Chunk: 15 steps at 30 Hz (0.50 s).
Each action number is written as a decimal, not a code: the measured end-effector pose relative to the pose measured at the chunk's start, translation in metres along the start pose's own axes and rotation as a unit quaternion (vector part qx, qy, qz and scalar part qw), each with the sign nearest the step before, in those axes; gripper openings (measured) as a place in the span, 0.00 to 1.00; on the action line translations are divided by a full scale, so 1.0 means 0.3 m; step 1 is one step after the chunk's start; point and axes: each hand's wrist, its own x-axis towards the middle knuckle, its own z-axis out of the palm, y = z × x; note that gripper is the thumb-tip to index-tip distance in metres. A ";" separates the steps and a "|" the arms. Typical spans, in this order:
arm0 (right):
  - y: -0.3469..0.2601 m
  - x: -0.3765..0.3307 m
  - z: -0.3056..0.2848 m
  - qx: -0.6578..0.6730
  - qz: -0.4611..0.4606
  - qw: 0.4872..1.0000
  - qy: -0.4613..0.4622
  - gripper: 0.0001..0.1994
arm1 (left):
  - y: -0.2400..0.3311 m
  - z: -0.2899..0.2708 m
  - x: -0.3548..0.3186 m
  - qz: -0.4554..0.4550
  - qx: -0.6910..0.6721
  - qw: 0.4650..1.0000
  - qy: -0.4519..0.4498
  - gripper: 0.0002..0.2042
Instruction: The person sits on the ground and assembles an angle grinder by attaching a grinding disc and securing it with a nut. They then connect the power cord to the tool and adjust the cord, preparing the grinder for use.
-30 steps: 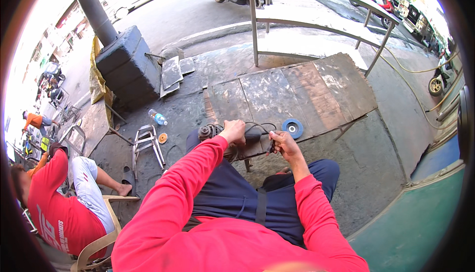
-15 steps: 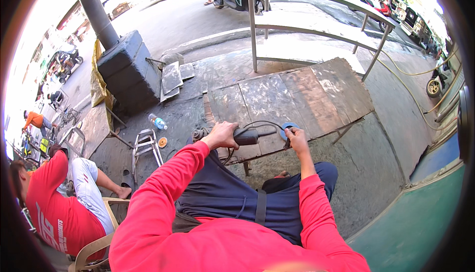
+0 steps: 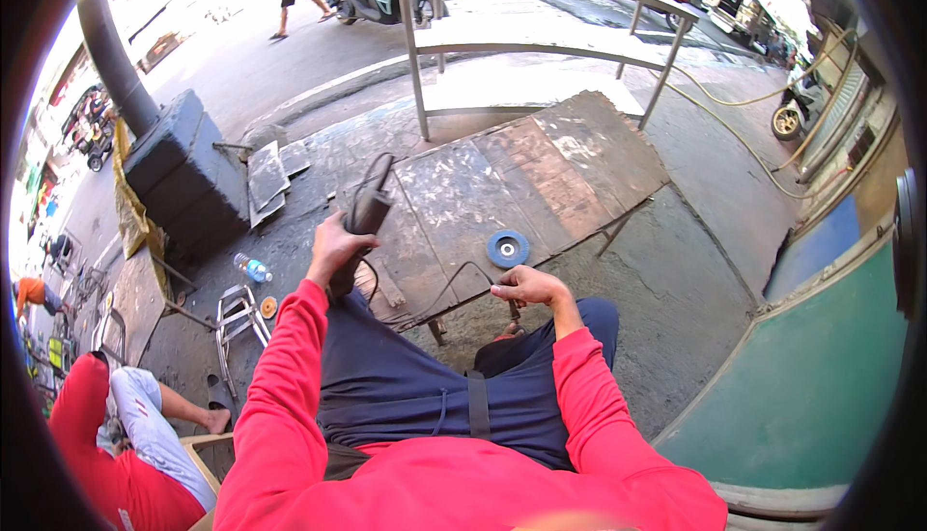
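My left hand is closed around the body of a dark angle grinder, which is tilted up on end above the left end of a low wooden table. Part of the grinder is hidden behind the hand and is blurred. In my right hand, the fingers are pinched on a thin black cord that loops over the table's near edge. Just beyond those fingers, a blue abrasive disc with a pale centre lies flat on the boards.
A metal shelf rack stands behind the table. To the left are a dark block post base, a plastic bottle, a small metal frame and a seated person in red. A green panel borders the right.
My left hand has raised and turned the grinder upright. The blue disc has left my right hand and rests on the table. The whole view has shifted.
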 end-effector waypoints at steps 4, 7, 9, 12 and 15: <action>0.009 -0.033 -0.065 0.208 -0.129 0.963 0.112 0.18 | -0.004 -0.016 0.005 -0.033 0.018 0.999 -0.002 0.30; 0.045 -0.035 -0.103 0.085 0.002 0.947 0.310 0.20 | 0.012 -0.005 -0.012 -0.034 0.035 0.998 0.027 0.30; 0.068 -0.038 -0.105 -0.104 0.141 0.917 0.359 0.23 | 0.013 -0.019 -0.031 -0.036 0.040 0.996 0.066 0.29; 0.078 -0.030 -0.077 -0.100 0.080 0.977 0.170 0.26 | -0.013 -0.085 -0.073 0.039 -0.081 0.985 0.145 0.25; 0.064 -0.018 -0.037 -0.127 0.081 0.987 0.058 0.26 | -0.046 -0.174 -0.108 0.029 -0.161 0.965 0.207 0.23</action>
